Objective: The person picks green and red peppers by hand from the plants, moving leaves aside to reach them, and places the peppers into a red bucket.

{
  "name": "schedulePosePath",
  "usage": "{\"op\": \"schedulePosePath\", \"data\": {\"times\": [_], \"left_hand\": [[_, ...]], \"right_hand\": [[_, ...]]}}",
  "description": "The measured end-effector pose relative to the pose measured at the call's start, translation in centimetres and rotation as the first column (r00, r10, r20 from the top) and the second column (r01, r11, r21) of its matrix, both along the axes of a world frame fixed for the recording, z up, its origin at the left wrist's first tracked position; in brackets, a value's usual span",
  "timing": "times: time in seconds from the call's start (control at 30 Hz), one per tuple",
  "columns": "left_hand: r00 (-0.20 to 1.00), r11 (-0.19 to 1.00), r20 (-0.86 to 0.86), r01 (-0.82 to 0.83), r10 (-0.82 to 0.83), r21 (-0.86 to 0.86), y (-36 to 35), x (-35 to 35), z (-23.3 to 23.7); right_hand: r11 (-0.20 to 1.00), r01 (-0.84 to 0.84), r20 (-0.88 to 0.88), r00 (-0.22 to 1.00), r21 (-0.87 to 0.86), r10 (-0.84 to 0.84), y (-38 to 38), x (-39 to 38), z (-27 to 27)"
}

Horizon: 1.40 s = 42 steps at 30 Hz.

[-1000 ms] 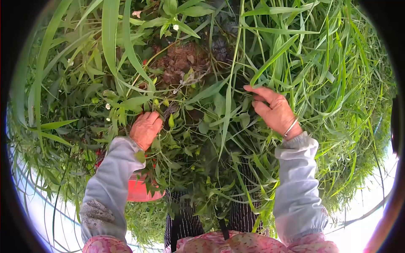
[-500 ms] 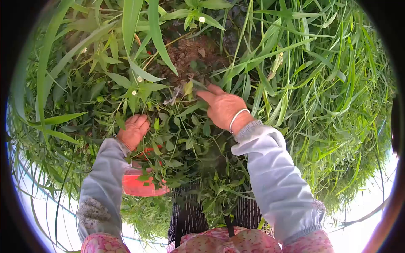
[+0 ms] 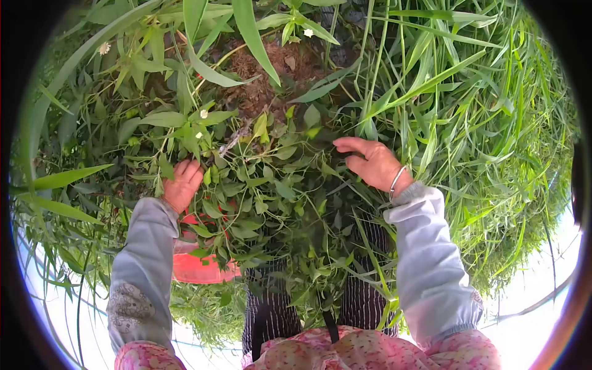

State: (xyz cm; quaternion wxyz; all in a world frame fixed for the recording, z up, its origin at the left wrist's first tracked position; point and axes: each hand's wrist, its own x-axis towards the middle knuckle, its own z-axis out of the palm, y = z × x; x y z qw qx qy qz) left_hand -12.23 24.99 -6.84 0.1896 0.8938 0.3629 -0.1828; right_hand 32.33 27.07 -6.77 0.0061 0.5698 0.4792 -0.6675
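Note:
My left hand [image 3: 183, 184] is at the left side of a leafy green plant [image 3: 287, 185], its fingers together and curled into the leaves and stems. Foliage covers its fingertips. To the right of that plant is my right hand [image 3: 373, 165], beside the tall grass. Its thumb and forefinger are apart, with nothing visible between them, and a pale bangle [image 3: 398, 180] circles the wrist. A thin, dry greyish stem [image 3: 236, 139] lies among the leaves between the hands.
A red plastic container [image 3: 203, 269] sits below my left hand, partly behind leaves. Dense long grass [image 3: 487, 129] fills the right side. Brown soil [image 3: 268, 74] shows beyond the plant. My striped trouser legs [image 3: 367, 277] are close behind it.
My right hand has drawn away from the plant's middle, to the right and slightly nearer me. In view, my left hand sits slightly further left and higher, still among the leaves.

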Motion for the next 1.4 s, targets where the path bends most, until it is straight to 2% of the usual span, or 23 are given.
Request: {"op": "schedulePosePath", "data": {"times": [0.07,0.17,0.2,0.3,0.4,0.5,0.53,0.63,0.67,0.77,0.87,0.93,0.97,1.07,1.1,1.3,1.33,1.4], "left_hand": [[1.0,1.0,-0.015,-0.005,0.005,0.015,0.0,0.3,0.1],[1.0,0.999,0.011,-0.009,0.008,0.045,-0.6,0.1,-0.4],[1.0,0.999,0.004,-0.024,0.024,0.023,-0.6,0.1,-0.5],[0.999,0.999,0.029,-0.021,0.02,0.043,-0.6,0.0,-0.5],[0.999,0.994,0.002,-0.035,0.036,-0.099,-0.4,-0.3,-0.2],[0.998,0.994,0.027,-0.053,0.056,-0.097,-0.6,-0.1,-0.5],[0.998,0.995,0.032,-0.05,0.053,-0.089,-0.5,0.2,-0.4],[0.997,0.991,0.02,-0.067,0.069,-0.114,0.1,1.4,0.5],[0.997,0.984,0.0,-0.073,0.074,-0.16,0.6,1.9,1.0],[0.966,0.97,0.161,-0.177,0.204,-0.17,1.5,3.4,1.8],[0.927,0.962,0.267,-0.23,0.263,-0.149,1.8,5.4,2.1],[0.912,0.955,0.286,-0.268,0.294,-0.127,1.9,7.6,2.6],[0.931,0.968,0.268,-0.238,0.25,-0.076,1.6,8.8,2.4],[0.95,0.959,0.138,-0.283,0.281,-0.006,0.8,14.1,2.1],[0.95,0.955,0.098,-0.297,0.295,0.009,0.6,15.7,1.8],[0.931,0.93,0.01,-0.363,0.364,-0.055,0.9,21.0,1.0],[0.931,0.928,-0.023,-0.366,0.365,-0.064,1.0,21.4,1.0],[0.924,0.919,-0.034,-0.383,0.382,-0.09,1.6,21.8,1.0]], "right_hand": [[0.98,0.194,-0.136,0.971,-0.047,-0.198,1.4,-2.2,2.2],[0.994,-0.093,0.102,0.991,0.064,0.086,4.4,-6.0,4.7],[0.967,-0.221,0.232,0.954,0.123,0.188,4.2,-7.0,3.5],[0.86,-0.427,0.417,0.861,0.278,0.293,0.6,-8.4,-5.1],[0.82,-0.568,0.416,0.762,0.064,0.495,1.0,-8.9,-6.8],[0.747,-0.655,0.38,0.665,-0.116,0.643,0.3,-8.6,-7.8],[0.778,-0.619,0.381,0.698,-0.107,0.607,-0.1,-8.4,-7.6],[0.918,-0.375,0.403,0.866,0.128,0.297,-1.4,-7.4,-5.5],[0.934,-0.299,0.383,0.9,0.196,0.208,-1.7,-7.1,-4.6],[0.933,-0.117,0.299,0.954,0.34,0.01,-3.2,-5.4,-2.3],[0.951,0.001,0.228,0.971,0.308,-0.074,-4.8,-3.9,0.5],[0.979,0.074,0.181,0.977,0.191,-0.11,-6.1,-3.5,2.4],[0.986,0.108,0.16,0.979,0.126,-0.128,-6.7,-3.4,3.3],[0.995,0.05,0.173,0.983,0.091,-0.065,-7.6,-4.1,6.2],[0.989,0.018,0.165,0.985,0.148,-0.042,-7.7,-4.4,7.0],[0.992,0.019,0.11,0.993,0.128,-0.034,-6.9,-4.6,10.9],[0.993,-0.019,0.042,0.999,0.114,0.015,-7.1,-4.5,11.4],[0.997,0.026,-0.09,0.996,0.07,-0.02,-7.5,-4.6,12.7]]}}
